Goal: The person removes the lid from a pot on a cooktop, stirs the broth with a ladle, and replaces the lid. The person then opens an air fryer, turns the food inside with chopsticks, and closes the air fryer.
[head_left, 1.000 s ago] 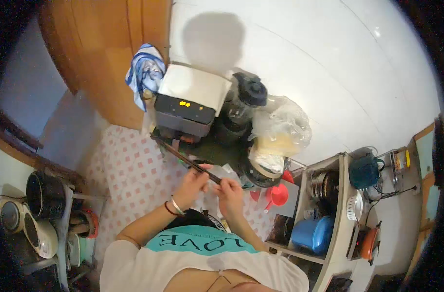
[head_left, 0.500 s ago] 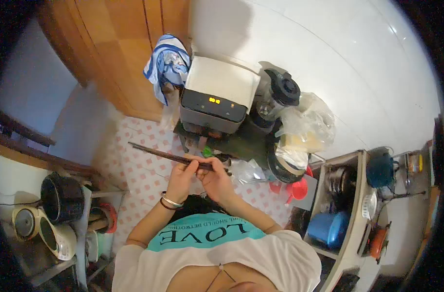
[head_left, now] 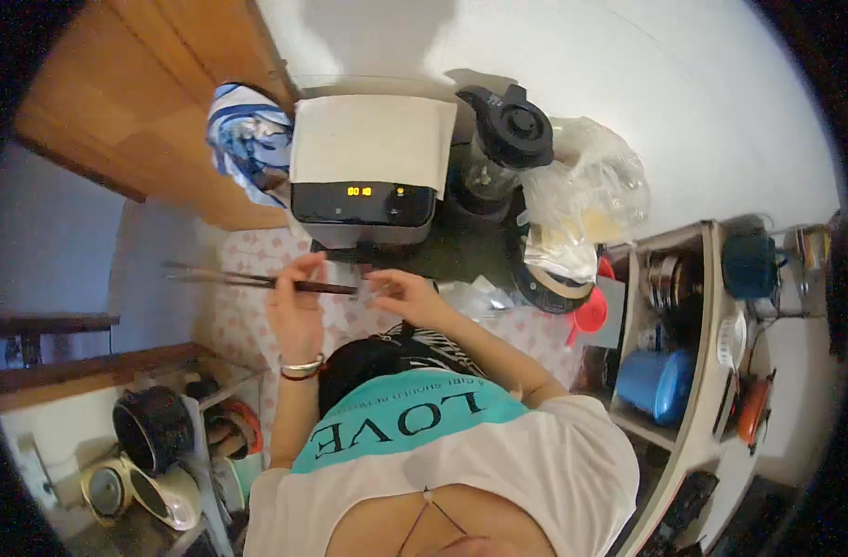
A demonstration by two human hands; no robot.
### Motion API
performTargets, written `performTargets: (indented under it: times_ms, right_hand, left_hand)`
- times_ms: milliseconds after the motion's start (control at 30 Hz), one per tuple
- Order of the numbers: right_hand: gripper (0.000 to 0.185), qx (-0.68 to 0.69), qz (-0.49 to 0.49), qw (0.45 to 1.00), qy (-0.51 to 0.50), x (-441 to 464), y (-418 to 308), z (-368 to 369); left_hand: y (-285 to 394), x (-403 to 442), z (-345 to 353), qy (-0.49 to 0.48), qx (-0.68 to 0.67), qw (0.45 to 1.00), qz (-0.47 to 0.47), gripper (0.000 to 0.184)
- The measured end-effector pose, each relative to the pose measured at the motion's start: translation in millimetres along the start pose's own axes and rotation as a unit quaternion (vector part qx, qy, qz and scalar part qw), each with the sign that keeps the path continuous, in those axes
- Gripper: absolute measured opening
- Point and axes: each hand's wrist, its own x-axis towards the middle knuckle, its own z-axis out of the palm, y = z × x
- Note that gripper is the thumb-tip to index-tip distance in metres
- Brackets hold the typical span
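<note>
My left hand (head_left: 296,311), with bracelets at its wrist, is closed around a pair of dark chopsticks (head_left: 326,287). Their thin ends point left and look blurred. Close to the thick ends is my right hand (head_left: 407,297), its fingers apart and apparently holding nothing. Just beyond the hands stands a box-shaped appliance (head_left: 364,213) with lit yellow digits, and a pale cloth (head_left: 373,139) covers its top.
Right of the appliance are a blender (head_left: 508,148) and a clear plastic bag (head_left: 591,176). A shelf (head_left: 712,306) on the right holds a blue container (head_left: 654,385) and pans. At lower left, a rack carries a black pot (head_left: 153,429) and an open cream cooker (head_left: 169,497).
The hands, together on the chopsticks before, have moved apart. My right hand has let go, while my left keeps hold. The view has shifted, bringing the appliance further left.
</note>
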Motion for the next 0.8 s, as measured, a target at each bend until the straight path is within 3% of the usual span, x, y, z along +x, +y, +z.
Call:
performTargets:
  times_ms: [33,100,133,167,233,267,367,533,600,633,700,767,800]
  right_hand:
    - [0.033,-0.083,-0.015,0.994,0.067,-2,47,-11]
    - [0.022,-0.198,0.122,0.954,0.191,-20,53,-37]
    - [0.015,-0.127,0.081,0.955,0.255,-31,80,-52]
    - [0.015,-0.048,0.147,0.939,0.308,-39,61,-58]
    - [0.014,-0.107,0.125,0.914,0.372,-44,51,-69]
    - [0.014,-0.101,0.106,0.901,0.408,-41,37,-67]
    - [0.014,-0.095,0.069,0.878,0.464,-14,16,-56]
    - [0.018,-0.025,-0.006,0.933,0.36,77,-45,13]
    - [0.027,-0.084,-0.059,0.95,0.294,132,-71,38]
    - [0.033,-0.144,-0.105,0.948,0.266,164,-83,46]
    - [0.042,-0.175,-0.219,0.918,0.281,227,-118,70]
    - [0.045,-0.285,-0.307,0.85,0.319,295,-116,71]
    - [0.042,-0.267,-0.24,0.889,0.286,315,-110,70]
  left_hand:
    - [9,9,2,0.043,-0.017,0.999,0.011,0.023]
    - [18,30,-10,0.065,0.025,0.997,0.042,0.022]
    - [24,39,-19,0.079,0.05,0.994,0.059,0.021]
    - [28,51,-34,0.073,0.064,0.994,0.039,0.02]
    - [33,79,-64,0.063,0.084,0.994,-0.001,0.019]
    - [42,86,-64,0.048,0.33,0.937,0.102,0.018]
    - [51,130,-69,0.131,0.179,0.973,0.059,0.019]
    - [62,225,-100,0.115,0.343,0.91,0.204,0.033]
    - [63,250,-97,0.093,0.244,0.946,0.191,0.035]
    - [60,262,-98,0.081,0.194,0.961,0.18,0.036]
    - [48,294,-121,0.011,0.293,0.941,0.167,0.038]
    - [47,307,-119,-0.046,0.312,0.93,0.188,0.039]
    - [55,303,-107,-0.076,0.222,0.957,0.173,0.039]
